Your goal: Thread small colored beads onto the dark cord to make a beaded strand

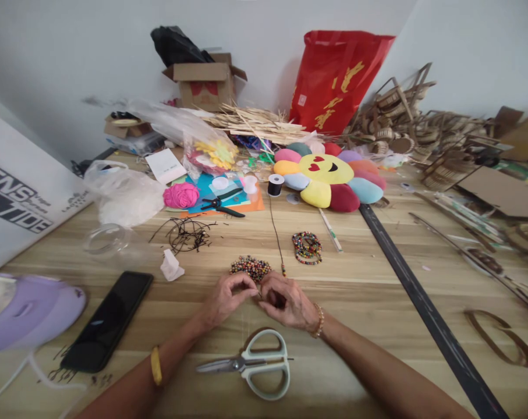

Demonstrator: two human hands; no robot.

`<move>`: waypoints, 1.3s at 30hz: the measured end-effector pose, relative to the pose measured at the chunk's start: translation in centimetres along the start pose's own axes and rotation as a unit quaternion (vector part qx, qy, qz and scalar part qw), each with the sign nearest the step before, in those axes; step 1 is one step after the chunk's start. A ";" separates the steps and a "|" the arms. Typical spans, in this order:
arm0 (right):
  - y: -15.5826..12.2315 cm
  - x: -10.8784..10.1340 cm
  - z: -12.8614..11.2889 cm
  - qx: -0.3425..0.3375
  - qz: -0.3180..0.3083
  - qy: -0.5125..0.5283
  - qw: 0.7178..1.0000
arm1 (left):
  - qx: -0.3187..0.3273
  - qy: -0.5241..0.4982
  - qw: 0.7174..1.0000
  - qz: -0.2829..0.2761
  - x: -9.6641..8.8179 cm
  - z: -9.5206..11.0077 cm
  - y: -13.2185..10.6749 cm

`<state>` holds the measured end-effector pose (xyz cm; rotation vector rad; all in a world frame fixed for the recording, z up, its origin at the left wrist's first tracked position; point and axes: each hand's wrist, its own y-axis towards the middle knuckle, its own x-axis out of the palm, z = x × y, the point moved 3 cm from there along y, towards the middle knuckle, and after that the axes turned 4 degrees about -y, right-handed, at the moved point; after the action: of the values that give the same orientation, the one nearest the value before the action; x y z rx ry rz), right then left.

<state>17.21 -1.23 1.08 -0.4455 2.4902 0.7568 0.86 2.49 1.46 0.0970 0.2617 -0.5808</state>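
Observation:
My left hand (229,295) and my right hand (289,299) meet just in front of a pile of small multicoloured beads (250,267). Thumb and fingers are pinched on both sides, with fingertips almost touching around something thin and tiny that I cannot make out. A black cord (275,227) runs from a spool (276,185) down toward my right hand, a few beads (283,270) threaded at its near end. To the right lies a coiled bead string (307,248). White-handled scissors (255,364) rest below my hands, blades pointing left.
Left are a black phone (109,320), a purple device (32,314), crumpled tissue (172,266) and cut black cord scraps (185,234). Wire strippers (223,203), pink yarn (180,195) and a flower cushion (327,174) lie farther back. A dark strip (412,285) crosses the right side.

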 end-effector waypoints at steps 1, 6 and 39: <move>0.0 0.0 0.0 -0.002 0.005 0.002 1.000 | -0.001 -0.002 1.000 0.000 0.0 0.1 0.0; -0.2 0.1 0.3 0.027 0.011 0.005 1.000 | 0.003 -0.002 1.000 -0.006 0.1 0.2 0.1; 0.1 -0.2 0.7 0.043 0.027 0.008 0.999 | 0.186 0.261 0.946 0.056 -2.4 -0.3 0.0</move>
<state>17.60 -0.72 0.74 -0.3563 2.5483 0.6649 -1.07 3.83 1.77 0.6336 0.6557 -0.4782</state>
